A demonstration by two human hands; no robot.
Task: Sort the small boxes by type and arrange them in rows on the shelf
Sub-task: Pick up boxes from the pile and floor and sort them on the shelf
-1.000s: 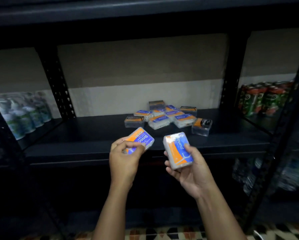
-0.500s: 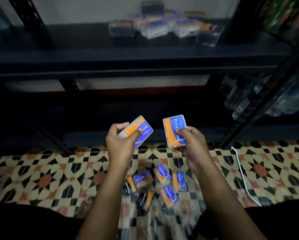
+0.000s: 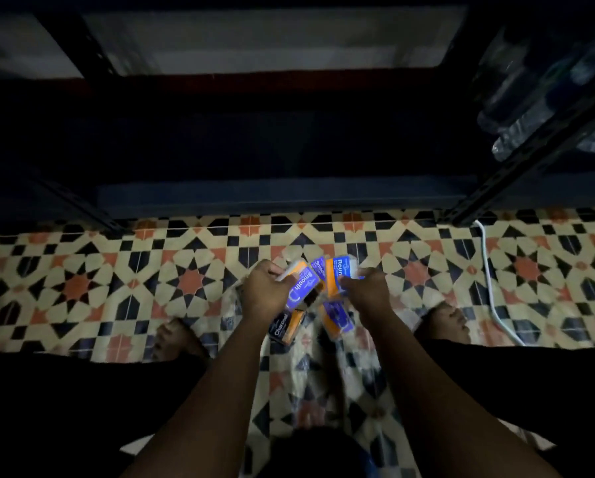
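Note:
My left hand grips an orange-and-purple box marked "Smooth". My right hand grips an orange-and-blue box marked "Round". Both hands hang low over a small pile of boxes on the floor. In the pile I see a black-and-orange "Charcoal" box, a blue-and-orange box and another "Smooth" box behind. Part of the pile is hidden under my hands. The shelf with the earlier boxes is out of view.
The dark lower shelf board runs across just beyond the patterned tile floor. A black upright post slants at right, with plastic bottles behind it. A white cable lies on the floor at right. My bare feet flank the pile.
The view has swung down from the shelf to the floor. Both hands, still holding their boxes, have dropped onto the pile of boxes on the tiles.

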